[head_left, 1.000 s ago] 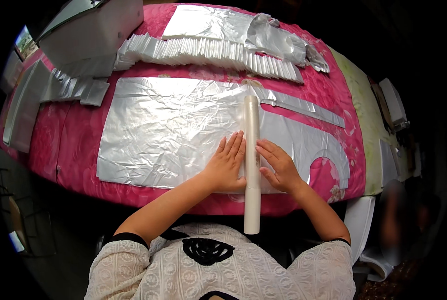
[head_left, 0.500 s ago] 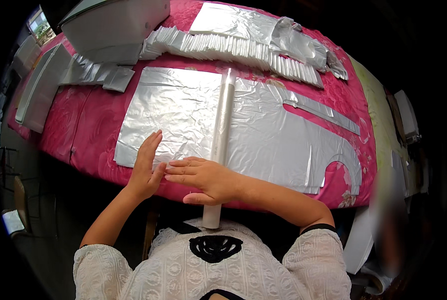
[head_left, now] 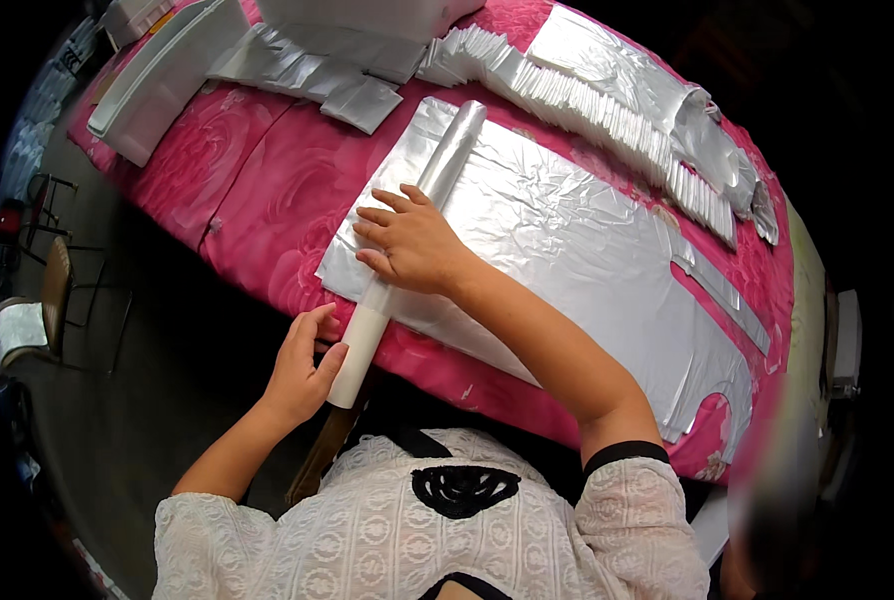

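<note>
A flat stack of silvery plastic carrier bags (head_left: 567,240) with cut-out handles lies on the table. Across its left part rests a long pale tube (head_left: 447,160) wrapped in clear film, its near end jutting past the table edge. My right hand (head_left: 407,240) lies on the tube, palm down, fingers spread, hiding part of it. Beside the tube's near end is my left hand (head_left: 304,362), open, with its fingers loosely bent and its thumb close to the tube; whether it touches is hard to tell.
A pink flowered cloth (head_left: 277,220) covers the table. Behind the bags runs a long row of folded silvery packets (head_left: 587,125), with more bags (head_left: 607,60) beyond. Folded bags (head_left: 317,75) and a pale plastic bin (head_left: 167,85) stand far left. A chair (head_left: 55,290) is on the floor at left.
The tube has rolled left over the bag stack, from its middle toward its left end. My right hand has spread flat on it. The view has turned and shifted.
</note>
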A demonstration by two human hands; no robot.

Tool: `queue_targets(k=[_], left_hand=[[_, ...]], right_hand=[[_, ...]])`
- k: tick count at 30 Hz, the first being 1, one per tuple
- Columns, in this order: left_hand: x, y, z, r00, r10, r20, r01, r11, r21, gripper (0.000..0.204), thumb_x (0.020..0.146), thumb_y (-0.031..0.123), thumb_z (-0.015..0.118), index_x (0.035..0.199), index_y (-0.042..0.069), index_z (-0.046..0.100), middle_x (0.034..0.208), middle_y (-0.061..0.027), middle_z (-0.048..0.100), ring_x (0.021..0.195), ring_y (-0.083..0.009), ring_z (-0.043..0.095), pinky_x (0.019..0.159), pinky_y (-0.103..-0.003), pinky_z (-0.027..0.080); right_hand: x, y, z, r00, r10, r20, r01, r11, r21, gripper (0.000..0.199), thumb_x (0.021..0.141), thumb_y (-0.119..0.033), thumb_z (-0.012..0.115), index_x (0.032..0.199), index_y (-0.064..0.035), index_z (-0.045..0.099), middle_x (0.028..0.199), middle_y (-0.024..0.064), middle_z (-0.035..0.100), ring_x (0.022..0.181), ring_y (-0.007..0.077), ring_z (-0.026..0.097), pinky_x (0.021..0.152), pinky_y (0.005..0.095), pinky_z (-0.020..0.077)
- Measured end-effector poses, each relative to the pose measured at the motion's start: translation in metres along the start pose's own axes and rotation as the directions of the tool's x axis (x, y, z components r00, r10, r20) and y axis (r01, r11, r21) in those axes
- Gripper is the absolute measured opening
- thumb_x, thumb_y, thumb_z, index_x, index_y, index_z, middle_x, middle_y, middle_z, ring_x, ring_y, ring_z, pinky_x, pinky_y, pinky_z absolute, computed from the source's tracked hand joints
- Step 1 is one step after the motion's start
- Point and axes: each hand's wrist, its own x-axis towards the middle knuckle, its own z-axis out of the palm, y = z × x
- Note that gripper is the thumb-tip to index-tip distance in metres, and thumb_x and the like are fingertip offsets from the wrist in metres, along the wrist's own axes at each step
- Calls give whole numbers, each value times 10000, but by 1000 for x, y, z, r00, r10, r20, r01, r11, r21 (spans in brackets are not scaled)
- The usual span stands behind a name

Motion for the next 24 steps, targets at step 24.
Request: queue_targets(k=[24], left_hand=[[21,77,67,857,-28,514,301,838,-456,554,676,324,761,1055,16,501,802,-62,568,663,-137,578,588,-287,494]], right_hand=[[-80,-36,-93,580,811,-69,180,-45,983,604,752,-203,694,1195,19,349,897,101,528,813,154,571,720,306,508]])
